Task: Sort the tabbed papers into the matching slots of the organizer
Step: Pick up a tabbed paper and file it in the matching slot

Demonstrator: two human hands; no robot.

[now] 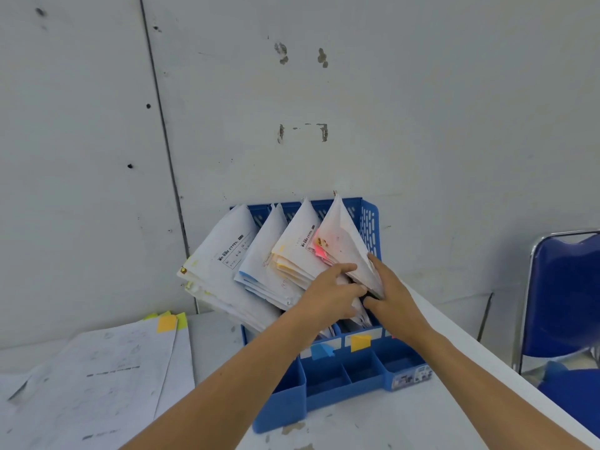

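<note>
near edge: bare table (357, 423), both forearms coming up from the bottom of frame; loose paper stack (97, 378) lies flat at lower left, top sheet carrying an orange tab (167, 323), yellow-green tabs peeking behind it; centre: blue organizer (282, 404), small front trays, then blue label (321, 350) and orange label (359, 342) on the slot fronts, rightmost label mostly hidden behind the right wrist; left hand (328, 293) has fingers fairly straight, laid against the front face of the pink-tabbed bundle (341, 235); right hand (393, 297) grips the same bundle's right edge, thumb in front, index running up the edge, other fingers hidden behind; bundle sits in the rightmost slot, standing on edge, long axis steep, top corner pointing up at the wall (389, 92) and tipped slightly left, pink tab (319, 253) facing left; looks like the step is seating pink sheets in that slot; next move probably: release, reach to lower left, lift the orange-tab sheet, feed it into the orange-tabbed bundle (298, 251) one slot to the left; needs a clean single-sheet pickup; blue chair (565, 303) at right edge
</note>
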